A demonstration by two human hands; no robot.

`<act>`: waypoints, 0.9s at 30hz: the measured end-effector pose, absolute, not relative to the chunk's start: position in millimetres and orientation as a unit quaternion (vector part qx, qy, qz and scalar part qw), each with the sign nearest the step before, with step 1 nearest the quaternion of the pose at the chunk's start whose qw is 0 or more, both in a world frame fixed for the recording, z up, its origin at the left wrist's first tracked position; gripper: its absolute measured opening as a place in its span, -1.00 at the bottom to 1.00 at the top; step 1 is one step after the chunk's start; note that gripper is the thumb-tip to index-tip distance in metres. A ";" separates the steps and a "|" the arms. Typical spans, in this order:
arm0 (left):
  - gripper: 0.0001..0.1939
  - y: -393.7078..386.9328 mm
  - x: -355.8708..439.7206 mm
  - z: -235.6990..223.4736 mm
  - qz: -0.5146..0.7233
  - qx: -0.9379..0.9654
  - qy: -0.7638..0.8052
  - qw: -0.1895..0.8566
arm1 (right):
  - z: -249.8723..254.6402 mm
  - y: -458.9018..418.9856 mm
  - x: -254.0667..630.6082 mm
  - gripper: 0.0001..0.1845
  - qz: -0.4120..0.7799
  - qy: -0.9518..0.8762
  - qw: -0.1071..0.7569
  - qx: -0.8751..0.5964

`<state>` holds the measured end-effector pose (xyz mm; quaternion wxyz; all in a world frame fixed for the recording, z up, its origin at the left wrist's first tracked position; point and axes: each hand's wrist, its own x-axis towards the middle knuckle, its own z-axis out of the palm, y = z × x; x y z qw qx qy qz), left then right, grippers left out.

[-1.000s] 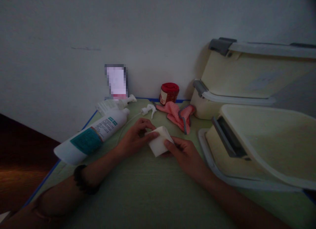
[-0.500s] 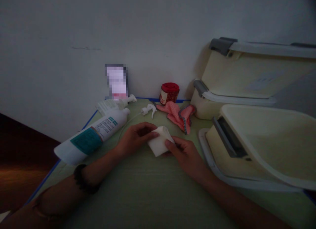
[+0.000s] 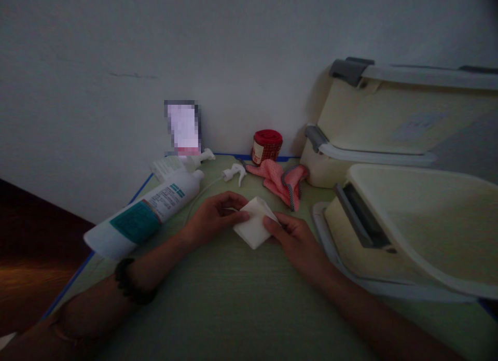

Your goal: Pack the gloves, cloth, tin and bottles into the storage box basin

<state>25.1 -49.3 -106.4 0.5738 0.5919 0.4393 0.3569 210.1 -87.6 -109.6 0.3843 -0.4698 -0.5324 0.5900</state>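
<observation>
A small white folded square (image 3: 254, 228), perhaps tissue or cloth, is held over the table between my two hands. My left hand (image 3: 216, 216) pinches its left corner, thumb on top. My right hand (image 3: 293, 239) grips the right side, with the thumb pressed on the upper face and the fingers beneath, partly hidden. Left of my hands a white bottle with a teal label (image 3: 142, 216) lies on its side, its top off. Behind my left hand lies a white spray trigger (image 3: 233, 173) with its thin tube.
A crumpled pink cloth (image 3: 278, 177) lies behind my hands, near a rolled red cloth (image 3: 267, 146). Cream storage boxes (image 3: 389, 122) stand at the right, an open bin (image 3: 428, 210) before them. A clear pump bottle (image 3: 165, 166) and a blurred phone (image 3: 184, 127) are back left.
The white square has turned slightly in my hands and shows flatter and wider. My right hand has shifted a little to the right with it.
</observation>
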 end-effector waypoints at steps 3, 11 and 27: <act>-0.70 -49.5 25.7 -106.1 0.357 0.598 0.447 0.562 | -108.1 -87.8 210.3 -0.71 0.591 -0.534 0.381 -0.469; -0.61 -51.1 25.1 -105.5 0.363 0.584 0.363 0.628 | -112.3 -86.2 211.0 -0.71 0.610 -0.507 0.408 -0.451; -0.31 -55.3 19.7 -104.9 0.334 0.650 0.310 0.609 | -110.9 -84.8 212.7 -0.72 0.680 -0.458 0.403 -0.406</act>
